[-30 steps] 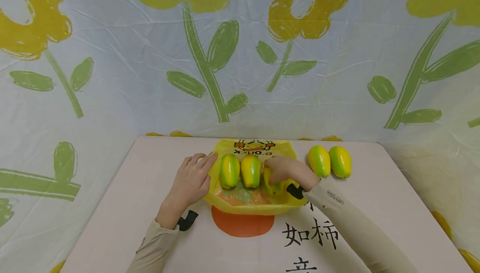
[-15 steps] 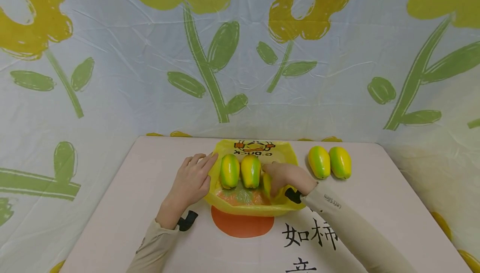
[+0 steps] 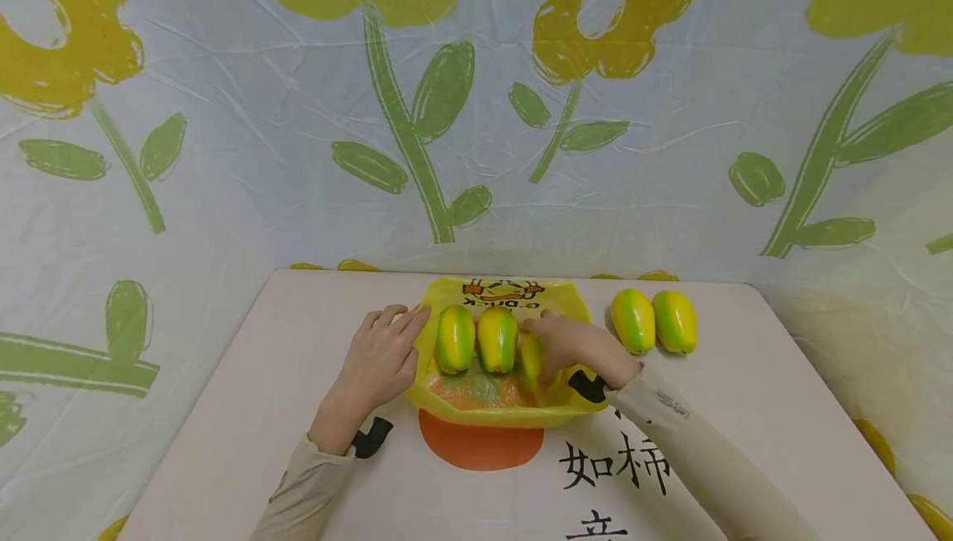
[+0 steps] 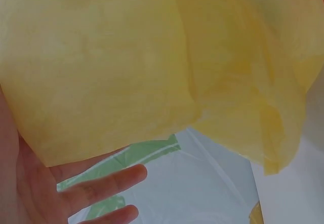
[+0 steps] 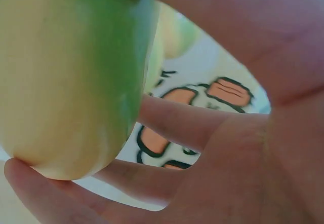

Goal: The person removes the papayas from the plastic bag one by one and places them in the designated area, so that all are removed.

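Note:
A yellow plastic bag (image 3: 476, 417) with a printed duck lies spread on the table, its mouth gaping upward. Two yellow-green papayas, a left one (image 3: 456, 340) and a right one (image 3: 497, 340), lie side by side in it. My right hand (image 3: 569, 348) reaches into the bag's right part, thumb and fingers around a third papaya (image 5: 76, 77), which it partly covers in the head view. At the bag's left edge is my left hand (image 3: 380, 359). Its fingers (image 4: 106, 186) stretch out under the yellow film, straight and spread.
Two more papayas, one (image 3: 634, 322) beside the other (image 3: 676, 322), lie on the table right of the bag. The pale table (image 3: 246, 442) has a printed orange circle and black characters. Behind it hangs a flowered cloth (image 3: 298, 94).
My right hand has turned a little over the third papaya, which now shows less from above and stands more on its side. My left hand and the other papayas have stayed in place.

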Motion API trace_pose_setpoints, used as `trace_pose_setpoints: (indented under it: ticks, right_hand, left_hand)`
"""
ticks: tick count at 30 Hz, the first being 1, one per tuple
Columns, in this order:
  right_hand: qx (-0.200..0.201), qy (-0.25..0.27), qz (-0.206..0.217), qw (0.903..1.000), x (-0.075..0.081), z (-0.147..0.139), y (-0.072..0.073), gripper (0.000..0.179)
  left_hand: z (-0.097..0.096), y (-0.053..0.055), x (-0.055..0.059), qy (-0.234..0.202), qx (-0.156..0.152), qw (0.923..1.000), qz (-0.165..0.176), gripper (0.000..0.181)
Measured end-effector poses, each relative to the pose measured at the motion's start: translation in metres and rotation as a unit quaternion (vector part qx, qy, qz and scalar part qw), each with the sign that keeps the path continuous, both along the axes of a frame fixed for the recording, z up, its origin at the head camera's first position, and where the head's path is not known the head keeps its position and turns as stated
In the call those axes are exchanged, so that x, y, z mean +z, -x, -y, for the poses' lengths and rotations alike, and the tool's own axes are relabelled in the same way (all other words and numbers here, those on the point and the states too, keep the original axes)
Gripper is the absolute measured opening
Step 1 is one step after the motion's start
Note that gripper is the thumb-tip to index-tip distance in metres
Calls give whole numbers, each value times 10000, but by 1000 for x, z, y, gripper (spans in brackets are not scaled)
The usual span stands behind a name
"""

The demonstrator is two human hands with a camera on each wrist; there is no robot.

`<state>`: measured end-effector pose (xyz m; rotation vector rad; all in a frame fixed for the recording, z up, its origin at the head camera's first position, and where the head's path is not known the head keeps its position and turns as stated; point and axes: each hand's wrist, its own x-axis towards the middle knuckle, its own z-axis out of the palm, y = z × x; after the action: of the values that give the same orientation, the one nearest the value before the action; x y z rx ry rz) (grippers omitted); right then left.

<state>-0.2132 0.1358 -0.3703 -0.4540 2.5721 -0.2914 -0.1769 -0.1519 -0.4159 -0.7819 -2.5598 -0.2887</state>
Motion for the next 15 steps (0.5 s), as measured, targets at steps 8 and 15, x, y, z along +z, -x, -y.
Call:
trace_pose_setpoints:
  ticks: [8,15]
  right_hand:
    - [313,723,-284,9965,15,-10,-11,91]
    - [503,1576,-671,9839,27,-19,-31,90]
  left_hand:
    - [0,0,0,110,49,9999,73,50]
    - [-2,-2,1,126,50,9999,79,49]
